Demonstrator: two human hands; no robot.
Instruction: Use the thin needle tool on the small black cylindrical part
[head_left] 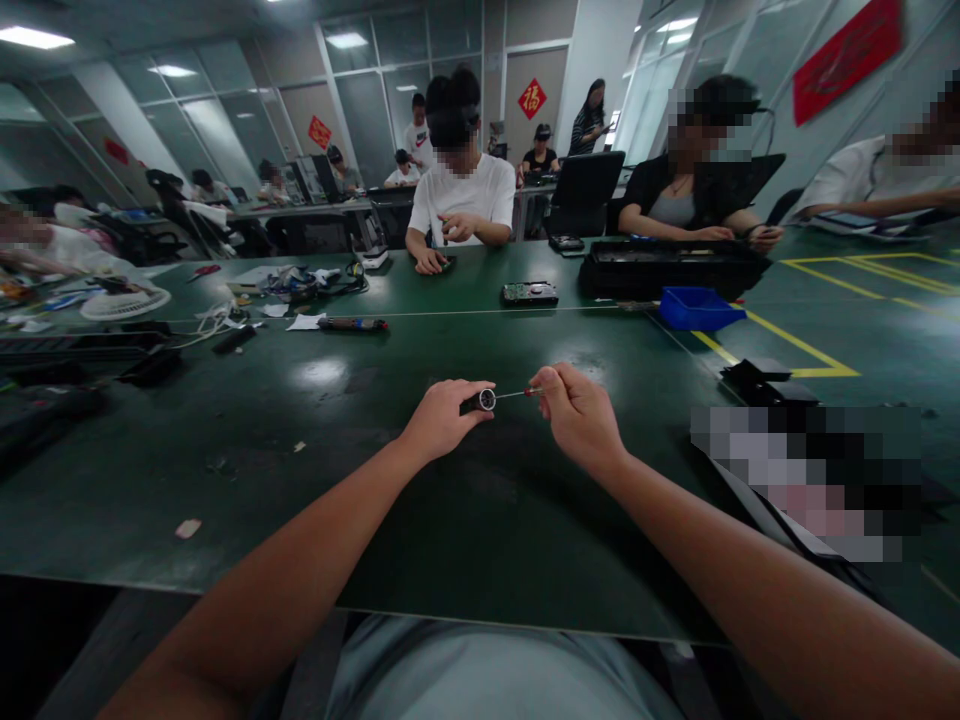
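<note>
Between thumb and fingers, my left hand grips a small dark cylindrical part with a pale ring at its round end. What exactly the part is, I cannot make out. My right hand is closed on the handle of a thin screwdriver, its fingers pinched together. The shaft points left, and its tip meets or nearly meets the ringed end; contact is too small to tell. Both hands are above the green tabletop, near its middle.
Ahead lie an opened hard drive, a blue bin and a dark pen-shaped tool. Cables and electronic parts clutter the left side. Black pieces lie at right. Co-workers sit across the table.
</note>
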